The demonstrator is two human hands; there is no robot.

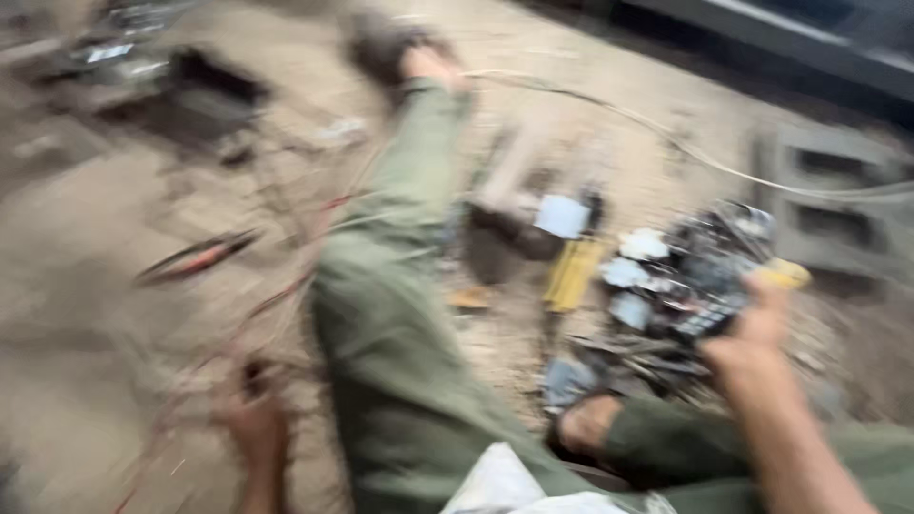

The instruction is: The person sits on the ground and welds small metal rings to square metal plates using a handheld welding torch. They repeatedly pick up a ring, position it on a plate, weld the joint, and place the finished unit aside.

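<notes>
The picture is badly blurred. I sit on a dusty floor in olive green trousers (400, 314), one leg stretched forward, the other foot (586, 424) tucked in. My right hand (752, 328) grips a dark keypad device (724, 305) with a yellow end, held above a heap of small parts (666, 276). At the lower left, my left hand (252, 419) is closed around a small dark object (255, 376); thin red wires (286, 295) run past it. What that object is cannot be made out.
Red-handled pliers (195, 257) lie on the floor to the left. A yellow piece (571, 271) and a pale square piece (562, 217) sit by my leg. A white cable (666, 143) crosses toward a grey hollow block (828, 200). A dark box (200, 95) is far left.
</notes>
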